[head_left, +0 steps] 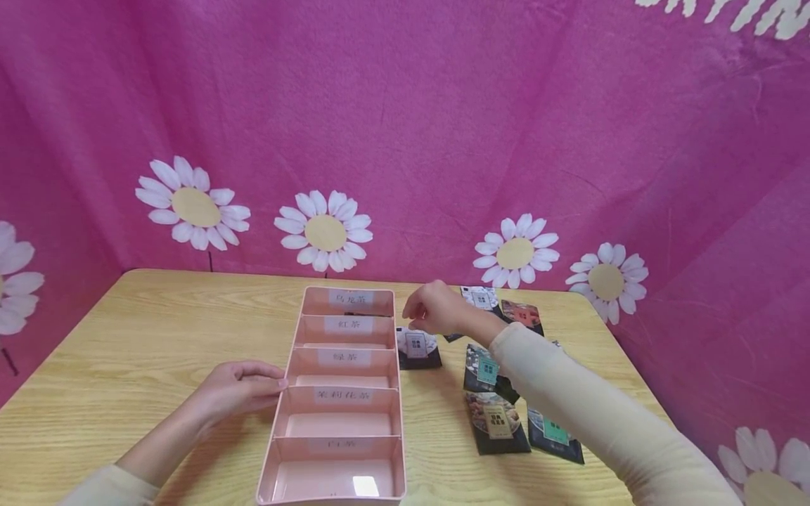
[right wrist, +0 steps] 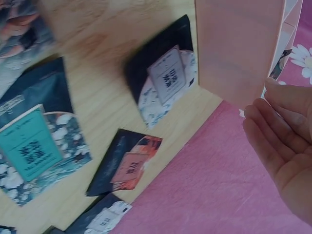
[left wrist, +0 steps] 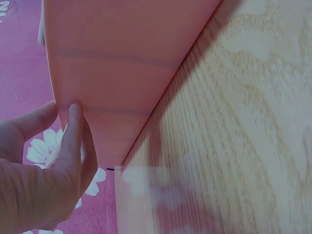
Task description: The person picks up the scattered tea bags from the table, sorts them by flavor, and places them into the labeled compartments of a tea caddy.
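We seem mid-sorting: left hand (head_left: pixel 237 388) pinching the tray (head_left: pixel 338 426) rim, right hand (head_left: pixel 436 307) loosely curled, seemingly empty; we'd next need the packet (head_left: pixel 416 345) just right of the tray.

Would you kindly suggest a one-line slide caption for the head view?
Left hand touching a five-compartment pink box, right hand near its far end, packets on the table.

Room type unclear (it is curtained off): magenta fabric (head_left: pixel 418 133) with white daisies (head_left: pixel 325 232) lines the far and right edges of a wooden table (head_left: pixel 209 316).
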A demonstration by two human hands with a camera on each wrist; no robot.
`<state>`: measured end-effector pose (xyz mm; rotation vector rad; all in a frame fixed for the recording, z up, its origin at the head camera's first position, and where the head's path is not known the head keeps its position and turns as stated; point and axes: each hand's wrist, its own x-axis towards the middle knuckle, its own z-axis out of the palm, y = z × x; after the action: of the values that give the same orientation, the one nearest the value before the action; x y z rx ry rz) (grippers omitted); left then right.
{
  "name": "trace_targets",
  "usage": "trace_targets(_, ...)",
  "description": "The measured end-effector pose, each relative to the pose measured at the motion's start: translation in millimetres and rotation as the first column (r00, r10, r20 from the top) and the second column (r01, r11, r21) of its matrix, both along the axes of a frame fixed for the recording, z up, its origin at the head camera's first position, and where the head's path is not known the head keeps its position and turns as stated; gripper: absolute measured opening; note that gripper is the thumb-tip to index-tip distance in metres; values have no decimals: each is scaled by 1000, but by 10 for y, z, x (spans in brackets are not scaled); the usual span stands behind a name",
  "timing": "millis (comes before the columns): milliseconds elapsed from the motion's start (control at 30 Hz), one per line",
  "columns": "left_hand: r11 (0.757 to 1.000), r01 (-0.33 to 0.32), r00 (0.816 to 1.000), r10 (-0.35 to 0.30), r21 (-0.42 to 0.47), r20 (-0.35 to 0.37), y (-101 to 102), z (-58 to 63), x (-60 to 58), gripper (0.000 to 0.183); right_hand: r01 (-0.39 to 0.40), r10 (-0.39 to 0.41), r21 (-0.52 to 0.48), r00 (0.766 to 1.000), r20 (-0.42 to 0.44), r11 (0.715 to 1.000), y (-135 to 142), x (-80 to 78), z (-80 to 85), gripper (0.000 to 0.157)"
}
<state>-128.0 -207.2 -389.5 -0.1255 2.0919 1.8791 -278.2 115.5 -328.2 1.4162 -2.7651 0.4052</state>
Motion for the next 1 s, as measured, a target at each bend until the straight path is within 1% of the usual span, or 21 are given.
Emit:
trace_targets(100, 1000, 13, 1000, -13, -2, -6, -3, 1, 4, 37, 21, -21, 3, 999, 36, 1000, 100, 40, -14, 12)
trace_targets(200, 1000, 2, 1000, -2, -7, 0, 3, 7, 8, 39, 34, -34, 1, 996, 80, 999, 203, 84, -43, 13)
trace_targets(267, 1000, 1, 1000, -1, -3, -10, 8, 13, 18, 41, 38, -38, -2, 994, 98, 999, 275, 116, -71, 12)
trace_targets(433, 1000, 7, 1000, -7, 1, -2, 2, 2, 4, 39, 36, -37, 13, 995, 94, 999, 460, 207, -143, 12)
trace_targets(667, 1000, -8, 1000, 8, -14, -5, 5, 16, 15, 43, 50, -55, 52, 992, 110, 997, 693, 327, -228, 12)
trace_targets(833, 1000, -5, 1000, 5, 5, 0, 3, 21, 14, 38, 85, -96, 80, 984, 151, 993, 831, 421, -271, 15)
trace_targets(900, 1000, -5, 1000, 5, 7, 2, 9, 22, 15, 38, 100, -115, 94, 978, 172, 991, 877, 455, -279, 17)
trace_targets(1000, 1000, -2, 1000, 2, 4, 0, 12, 21, 13, 40, 103, -121, 101, 974, 192, 990, 943, 500, -292, 18)
